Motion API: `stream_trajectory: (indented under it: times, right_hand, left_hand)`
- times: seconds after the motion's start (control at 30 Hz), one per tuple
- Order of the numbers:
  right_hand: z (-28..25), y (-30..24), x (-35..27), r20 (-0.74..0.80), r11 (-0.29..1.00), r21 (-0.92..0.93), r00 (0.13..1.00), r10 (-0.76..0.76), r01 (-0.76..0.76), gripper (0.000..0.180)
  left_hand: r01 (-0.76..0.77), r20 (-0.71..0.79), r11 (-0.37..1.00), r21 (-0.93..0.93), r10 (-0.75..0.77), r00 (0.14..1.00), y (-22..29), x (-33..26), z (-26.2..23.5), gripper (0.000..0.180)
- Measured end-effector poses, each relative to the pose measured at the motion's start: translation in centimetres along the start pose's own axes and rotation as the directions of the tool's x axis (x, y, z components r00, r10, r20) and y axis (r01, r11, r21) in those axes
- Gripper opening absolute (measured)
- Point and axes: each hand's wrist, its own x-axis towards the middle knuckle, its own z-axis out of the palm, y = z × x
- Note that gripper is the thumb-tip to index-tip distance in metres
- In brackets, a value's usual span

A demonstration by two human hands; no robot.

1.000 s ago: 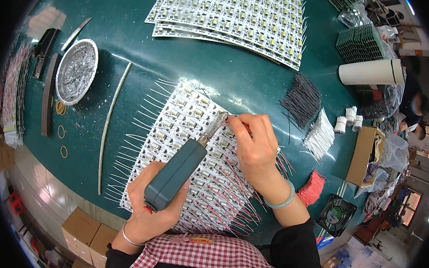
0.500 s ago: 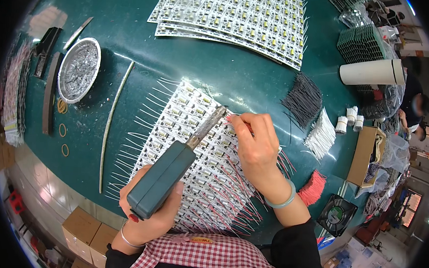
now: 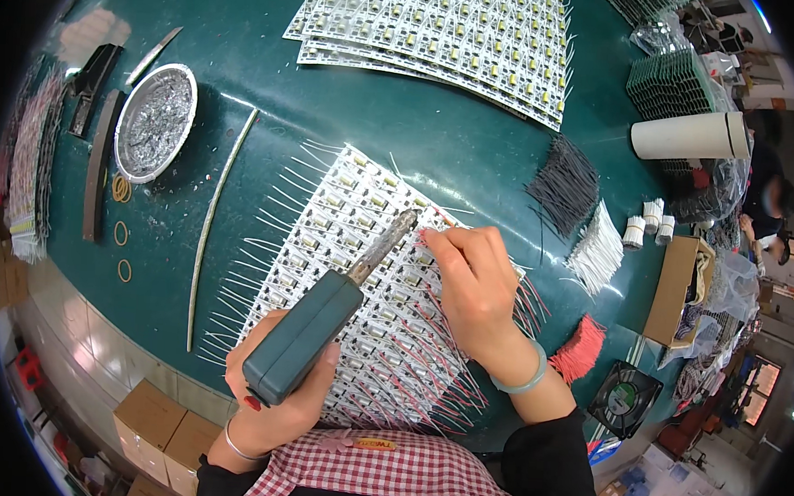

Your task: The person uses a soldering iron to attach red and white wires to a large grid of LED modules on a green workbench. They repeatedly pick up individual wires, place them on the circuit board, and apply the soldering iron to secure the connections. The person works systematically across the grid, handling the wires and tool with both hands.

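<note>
Board panel (image 3: 361, 246): white, rows of small parts, white leads fringing its left edge, red leads its right; centre frame on green table (image 3: 456, 143). Left hand (image 3: 286, 404) closed around teal soldering iron (image 3: 307, 338), tip at panel centre. Right hand (image 3: 476, 284) pinches a red wire (image 3: 442, 216) beside the tip. Upper centre: stacked panels (image 3: 444, 26). Upper left: foil dish (image 3: 155, 120). Right: black wires (image 3: 566, 185), white wires (image 3: 599, 254).

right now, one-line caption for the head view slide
Left hand holds a soldering iron over a wired circuit panel; right hand steadies a red wire.
</note>
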Motion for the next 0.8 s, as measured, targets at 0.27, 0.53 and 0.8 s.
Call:
stream_trajectory:
  times: [0.27, 0.53, 0.8]
  right_hand:
    - [-0.1, -0.1, 0.1, 0.046, 1.0, 0.013, 0.999, 0.014, -0.014, 0.035]
    - [-0.1, -0.2, 0.2, 0.063, 1.0, -0.005, 0.998, 0.015, -0.015, 0.035]
    - [0.1, -0.2, 0.1, 0.054, 1.0, -0.027, 0.998, 0.014, -0.013, 0.035]
  left_hand:
    - [-0.047, 0.023, 0.999, 0.023, 0.047, 0.999, -1.3, -0.4, 0.2, 0.022]
    - [-0.058, 0.02, 0.996, 0.06, 0.057, 0.998, -1.2, -0.2, 0.5, 0.02]
    - [-0.043, 0.027, 0.993, 0.108, 0.04, 0.999, -0.8, 0.0, 0.4, 0.019]
